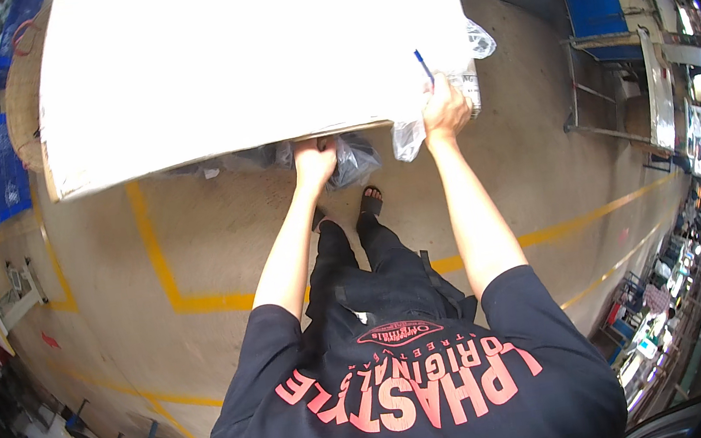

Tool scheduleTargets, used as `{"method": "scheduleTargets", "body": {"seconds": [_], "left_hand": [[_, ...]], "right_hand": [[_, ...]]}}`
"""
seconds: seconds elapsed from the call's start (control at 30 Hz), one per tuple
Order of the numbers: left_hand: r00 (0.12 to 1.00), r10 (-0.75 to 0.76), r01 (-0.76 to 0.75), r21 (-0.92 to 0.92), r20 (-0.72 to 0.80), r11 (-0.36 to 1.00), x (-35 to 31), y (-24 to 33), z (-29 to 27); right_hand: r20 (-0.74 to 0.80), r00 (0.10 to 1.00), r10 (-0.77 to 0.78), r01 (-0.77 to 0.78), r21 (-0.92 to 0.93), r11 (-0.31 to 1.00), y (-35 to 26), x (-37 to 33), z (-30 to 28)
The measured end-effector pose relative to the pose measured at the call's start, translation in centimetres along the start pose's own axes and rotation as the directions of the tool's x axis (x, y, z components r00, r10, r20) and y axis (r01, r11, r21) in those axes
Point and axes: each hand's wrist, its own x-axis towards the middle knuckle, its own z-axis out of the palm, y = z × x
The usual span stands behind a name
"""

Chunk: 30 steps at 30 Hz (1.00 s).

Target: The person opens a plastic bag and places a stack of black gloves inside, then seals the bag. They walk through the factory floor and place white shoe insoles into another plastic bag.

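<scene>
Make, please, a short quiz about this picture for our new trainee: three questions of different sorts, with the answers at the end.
1. Which hand holds the blue pen?
2. True or false: the left hand is at the far edge of the white surface.
3. What is right beside the left hand? A) a hammer, B) clear plastic, C) a cup.

Key:
1. The right hand.
2. False; it is at the near edge.
3. B.
</scene>
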Motion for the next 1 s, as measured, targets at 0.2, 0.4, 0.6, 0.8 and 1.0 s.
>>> {"method": "scheduleTargets", "body": {"seconds": [0.2, 0.4, 0.6, 0.8, 1.0], "left_hand": [[0.931, 0.130, -0.312, 0.556, 0.342, 0.771, 7.4, 0.3, 3.7], [0.939, 0.181, -0.316, 0.534, 0.291, 0.784, 8.6, -3.1, 4.4], [0.867, -0.124, -0.025, 0.291, 0.483, 0.956, 3.1, -6.6, 2.8], [0.624, -0.561, 0.413, 0.380, 0.544, 0.828, -9.8, -11.1, -3.9], [0.591, -0.685, 0.721, 0.102, 0.426, 0.686, -19.3, -12.3, -10.2]], "right_hand": [[-0.017, 1.000, -0.007, 0.008, 0.104, 0.994, -0.1, 0.4, -2.5], [-0.005, 1.000, -0.013, 0.014, 0.121, 0.993, 0.5, 1.9, -3.3], [-0.016, 1.000, -0.011, 0.013, 0.123, 0.992, 0.8, 2.2, -3.7], [-0.043, 0.999, -0.030, 0.035, 0.110, 0.993, 0.9, 2.4, -4.4], [-0.012, 1.000, -0.009, 0.010, 0.067, 0.998, 1.7, 2.9, -4.6]]}}
